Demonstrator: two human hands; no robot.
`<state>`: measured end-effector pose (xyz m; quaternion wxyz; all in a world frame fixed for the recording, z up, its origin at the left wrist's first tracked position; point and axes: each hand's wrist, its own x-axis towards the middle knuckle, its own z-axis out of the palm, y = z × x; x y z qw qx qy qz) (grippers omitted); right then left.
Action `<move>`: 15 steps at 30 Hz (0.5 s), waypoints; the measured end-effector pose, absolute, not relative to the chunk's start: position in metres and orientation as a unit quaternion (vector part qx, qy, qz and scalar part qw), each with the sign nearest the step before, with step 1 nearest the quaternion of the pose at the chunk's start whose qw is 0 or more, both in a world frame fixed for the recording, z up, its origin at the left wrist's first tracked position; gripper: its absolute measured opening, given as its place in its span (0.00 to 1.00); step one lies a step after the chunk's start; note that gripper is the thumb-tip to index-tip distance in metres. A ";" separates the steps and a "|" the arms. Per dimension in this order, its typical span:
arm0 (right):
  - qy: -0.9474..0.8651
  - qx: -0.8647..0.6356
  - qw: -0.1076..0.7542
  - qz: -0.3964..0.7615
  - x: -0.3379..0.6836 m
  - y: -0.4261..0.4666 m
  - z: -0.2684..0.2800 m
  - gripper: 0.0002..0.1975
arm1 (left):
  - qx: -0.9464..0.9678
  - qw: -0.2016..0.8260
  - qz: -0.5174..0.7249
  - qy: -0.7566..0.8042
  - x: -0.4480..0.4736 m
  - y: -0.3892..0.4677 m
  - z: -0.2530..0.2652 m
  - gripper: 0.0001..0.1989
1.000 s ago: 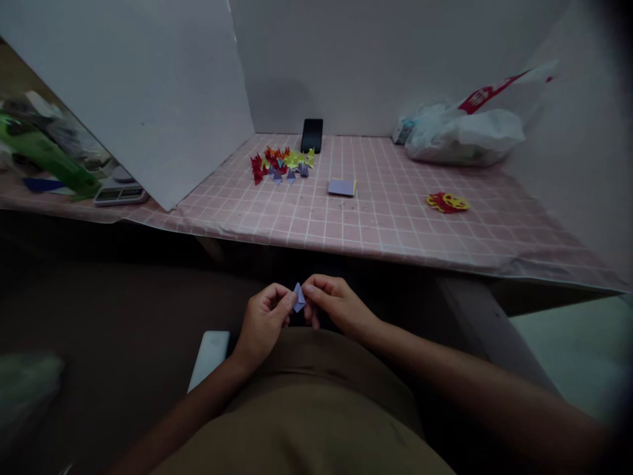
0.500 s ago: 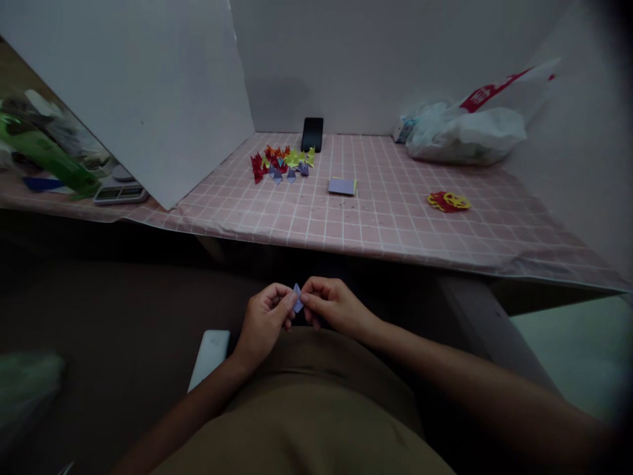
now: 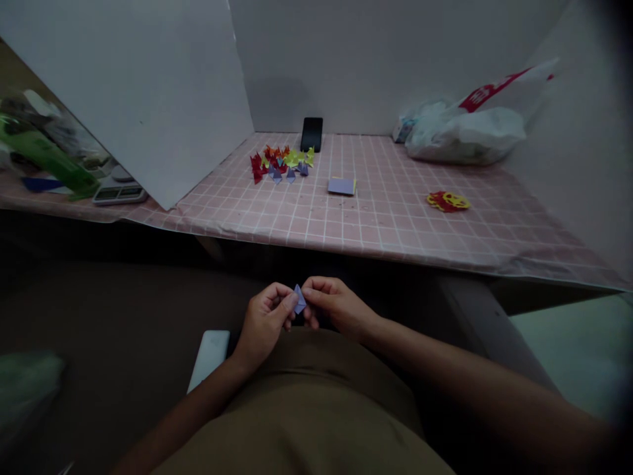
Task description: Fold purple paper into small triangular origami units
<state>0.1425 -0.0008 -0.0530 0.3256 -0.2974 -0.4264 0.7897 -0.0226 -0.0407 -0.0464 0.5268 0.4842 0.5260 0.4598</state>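
A small purple piece of folded paper (image 3: 300, 301), kite-shaped with a pointed top, is held up above my lap. My left hand (image 3: 270, 313) pinches its left side between thumb and bent fingers. On the other side, my right hand (image 3: 336, 303) has its thumb and forefinger closed at the paper's right edge, its other fingers curled below. Small folded paper figures (image 3: 279, 163) in red, orange, yellow and purple stand grouped on the table beyond. To their right lies a stack of square paper (image 3: 341, 187), purple on top with a yellow edge showing.
The table (image 3: 395, 224) has a pink checked cover. On it are a black phone (image 3: 311, 134), red and yellow cut-out shapes (image 3: 448, 201), a white plastic bag (image 3: 465, 135) and a scale (image 3: 120, 192). A white panel (image 3: 148, 86) stands left. A white slab-like object (image 3: 210, 356) lies beside my left forearm.
More of the purple paper's face now shows between my hands. My right thumb and forefinger have shifted slightly up and right along its edge.
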 end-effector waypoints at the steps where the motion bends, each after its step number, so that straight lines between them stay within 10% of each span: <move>1: -0.424 -0.296 0.325 0.792 0.143 -0.001 -0.053 0.16 | 0.484 0.527 0.461 0.525 -0.023 -0.041 -0.046 0.11; 15: -0.477 -0.316 0.327 0.752 0.144 0.001 -0.050 0.14 | 0.488 0.528 0.457 0.524 -0.023 -0.041 -0.046 0.10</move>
